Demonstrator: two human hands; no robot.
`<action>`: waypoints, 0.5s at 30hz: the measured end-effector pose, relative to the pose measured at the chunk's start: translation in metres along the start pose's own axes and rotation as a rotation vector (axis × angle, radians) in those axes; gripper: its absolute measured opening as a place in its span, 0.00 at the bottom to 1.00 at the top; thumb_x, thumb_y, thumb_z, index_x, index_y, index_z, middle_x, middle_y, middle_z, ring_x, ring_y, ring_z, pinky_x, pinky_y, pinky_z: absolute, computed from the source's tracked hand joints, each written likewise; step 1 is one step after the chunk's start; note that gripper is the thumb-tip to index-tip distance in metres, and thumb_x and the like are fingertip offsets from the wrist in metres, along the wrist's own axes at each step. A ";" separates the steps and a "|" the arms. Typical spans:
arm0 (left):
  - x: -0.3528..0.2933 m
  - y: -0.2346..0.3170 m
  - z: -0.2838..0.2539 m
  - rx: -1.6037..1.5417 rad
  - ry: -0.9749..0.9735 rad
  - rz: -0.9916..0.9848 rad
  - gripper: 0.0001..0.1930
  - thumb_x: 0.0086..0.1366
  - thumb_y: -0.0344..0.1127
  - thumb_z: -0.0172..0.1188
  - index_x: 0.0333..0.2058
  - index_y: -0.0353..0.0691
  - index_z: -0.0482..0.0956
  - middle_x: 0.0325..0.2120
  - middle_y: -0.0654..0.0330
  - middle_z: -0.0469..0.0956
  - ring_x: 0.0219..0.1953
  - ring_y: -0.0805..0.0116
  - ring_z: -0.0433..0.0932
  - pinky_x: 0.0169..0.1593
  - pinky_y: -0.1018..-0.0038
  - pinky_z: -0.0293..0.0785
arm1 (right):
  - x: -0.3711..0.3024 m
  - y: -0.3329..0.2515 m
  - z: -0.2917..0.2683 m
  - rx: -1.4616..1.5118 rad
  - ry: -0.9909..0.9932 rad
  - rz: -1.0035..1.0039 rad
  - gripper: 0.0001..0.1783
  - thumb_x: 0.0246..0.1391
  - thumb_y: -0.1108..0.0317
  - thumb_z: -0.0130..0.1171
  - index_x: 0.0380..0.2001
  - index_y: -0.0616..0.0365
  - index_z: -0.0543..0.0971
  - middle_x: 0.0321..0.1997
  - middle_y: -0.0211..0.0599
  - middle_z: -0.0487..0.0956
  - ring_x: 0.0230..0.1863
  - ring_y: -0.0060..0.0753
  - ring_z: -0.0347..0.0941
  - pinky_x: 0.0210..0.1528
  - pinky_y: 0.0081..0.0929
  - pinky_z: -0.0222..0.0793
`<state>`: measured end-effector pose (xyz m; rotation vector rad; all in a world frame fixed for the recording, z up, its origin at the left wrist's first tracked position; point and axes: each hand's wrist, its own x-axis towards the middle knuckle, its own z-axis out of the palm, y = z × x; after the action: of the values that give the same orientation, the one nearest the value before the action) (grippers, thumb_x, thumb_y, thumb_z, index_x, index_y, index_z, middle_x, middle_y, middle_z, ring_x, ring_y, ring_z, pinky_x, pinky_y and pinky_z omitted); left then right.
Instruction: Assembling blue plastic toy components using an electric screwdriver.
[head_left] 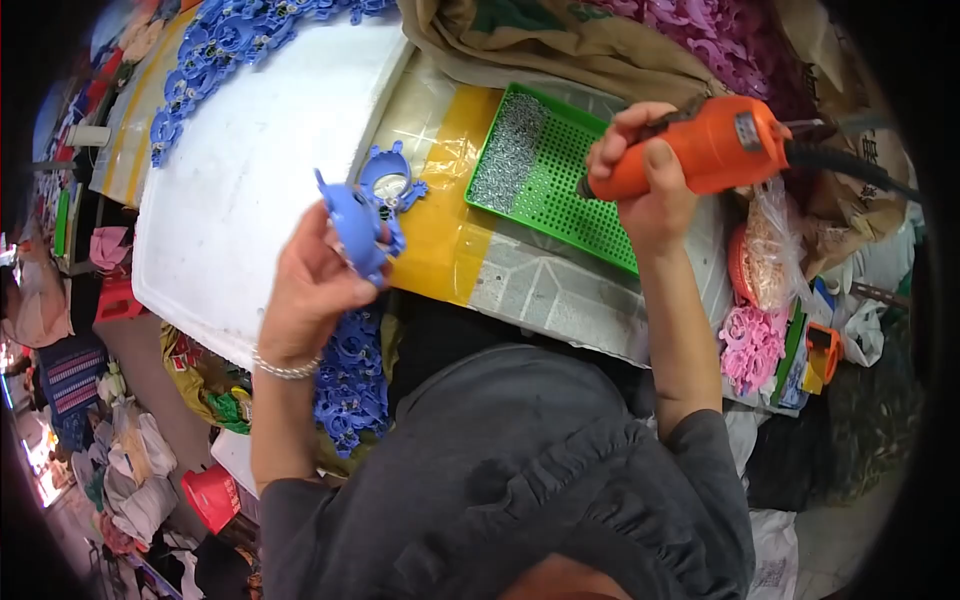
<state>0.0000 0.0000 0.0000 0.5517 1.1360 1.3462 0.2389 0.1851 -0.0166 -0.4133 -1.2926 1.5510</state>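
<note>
My left hand is closed on a blue plastic part, rounded with small projections, held up over the edge of the white board. Just beyond it, another blue part with a round opening lies on the table. My right hand grips an orange electric screwdriver, its dark tip pointing left and its black cable running off to the right. Under the tool sits a green perforated tray, with a heap of small silvery screws at its left end.
Many blue parts are piled at the far left of the white board; more hang in a heap near my left forearm. Brown sacking and purple-pink parts lie at the back. Pink pieces sit at right.
</note>
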 end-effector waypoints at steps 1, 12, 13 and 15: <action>-0.001 -0.009 0.006 -0.014 0.001 -0.010 0.44 0.38 0.23 0.68 0.57 0.38 0.58 0.39 0.55 0.73 0.35 0.67 0.76 0.40 0.73 0.75 | 0.003 0.002 0.003 -0.013 0.011 -0.008 0.18 0.49 0.60 0.58 0.35 0.63 0.67 0.24 0.34 0.71 0.23 0.24 0.68 0.27 0.22 0.68; 0.017 -0.080 0.043 -0.203 -0.077 -0.141 0.37 0.43 0.20 0.68 0.52 0.39 0.59 0.37 0.48 0.76 0.30 0.72 0.76 0.29 0.80 0.74 | 0.012 0.027 0.002 -0.019 0.055 -0.017 0.16 0.49 0.62 0.56 0.33 0.63 0.68 0.22 0.34 0.70 0.21 0.23 0.68 0.25 0.22 0.68; 0.018 -0.081 0.046 -0.206 -0.075 -0.143 0.37 0.43 0.20 0.68 0.52 0.39 0.59 0.37 0.48 0.76 0.30 0.72 0.76 0.29 0.80 0.74 | 0.011 0.027 0.002 -0.021 0.055 -0.014 0.16 0.49 0.62 0.56 0.33 0.63 0.68 0.22 0.34 0.70 0.21 0.23 0.68 0.25 0.22 0.68; 0.018 -0.081 0.049 -0.209 -0.048 -0.149 0.37 0.41 0.22 0.69 0.51 0.36 0.61 0.38 0.47 0.75 0.29 0.69 0.77 0.29 0.78 0.74 | 0.011 0.028 0.002 -0.037 0.066 -0.010 0.16 0.49 0.62 0.56 0.32 0.63 0.68 0.21 0.34 0.70 0.21 0.23 0.68 0.25 0.22 0.68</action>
<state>0.0777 0.0141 -0.0557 0.3387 0.9642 1.2965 0.2194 0.1961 -0.0364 -0.4773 -1.2719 1.4949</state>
